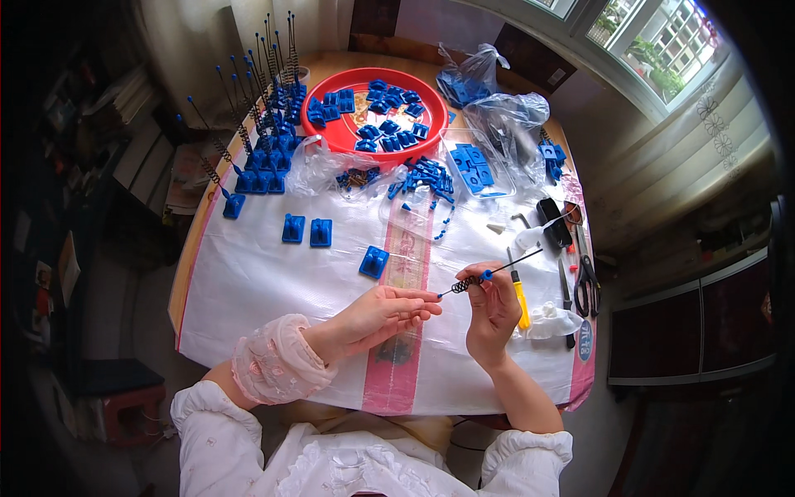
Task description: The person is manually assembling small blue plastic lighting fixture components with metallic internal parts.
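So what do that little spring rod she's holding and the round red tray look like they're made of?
Spring rod, held between both hands: thin dark wire, likely metal, coiled at one end, with a blue, probably plastic bead. Red tray: smooth, evenly coloured with a slight sheen, apparently moulded plastic.

Left hand (383,313) palm-down, fingers extended together, right hand (490,308) raised, fingers pinched, forearms converging from below

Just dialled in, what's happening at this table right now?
A person seated at a cloth-covered table holds a thin black rod with a spring between both hands. The right hand pinches it near the blue bead; the left hand meets the spring end. Finished blue bases with upright rods stand at the far left, loose blue parts fill a red tray, and scissors lie to the right.
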The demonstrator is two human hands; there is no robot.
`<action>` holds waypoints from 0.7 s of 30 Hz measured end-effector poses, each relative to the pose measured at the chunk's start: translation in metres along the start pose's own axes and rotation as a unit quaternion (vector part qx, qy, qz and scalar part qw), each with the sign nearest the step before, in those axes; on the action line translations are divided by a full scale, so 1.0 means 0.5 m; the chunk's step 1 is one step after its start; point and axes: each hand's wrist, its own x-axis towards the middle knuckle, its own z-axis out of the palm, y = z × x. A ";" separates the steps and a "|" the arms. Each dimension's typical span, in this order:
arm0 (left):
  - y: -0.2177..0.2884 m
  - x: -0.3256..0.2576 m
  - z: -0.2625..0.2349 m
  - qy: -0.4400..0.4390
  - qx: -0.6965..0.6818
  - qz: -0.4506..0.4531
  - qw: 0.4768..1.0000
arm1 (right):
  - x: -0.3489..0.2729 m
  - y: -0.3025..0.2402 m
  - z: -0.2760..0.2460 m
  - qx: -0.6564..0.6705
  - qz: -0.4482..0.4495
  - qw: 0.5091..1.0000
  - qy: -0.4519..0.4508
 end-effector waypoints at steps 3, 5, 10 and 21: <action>-0.008 0.005 -0.007 -0.024 0.057 0.028 0.998 | 0.002 -0.002 -0.004 -0.004 0.000 1.000 -0.029; 0.002 -0.019 0.008 0.004 0.253 0.054 0.966 | 0.008 -0.016 -0.005 0.029 0.059 0.997 -0.036; 0.057 -0.116 0.059 0.119 0.646 0.395 0.643 | 0.041 -0.050 -0.026 0.171 0.234 0.953 -0.091; 0.131 -0.094 0.039 0.159 0.740 0.546 0.358 | 0.018 -0.026 -0.013 0.261 0.353 0.882 -0.169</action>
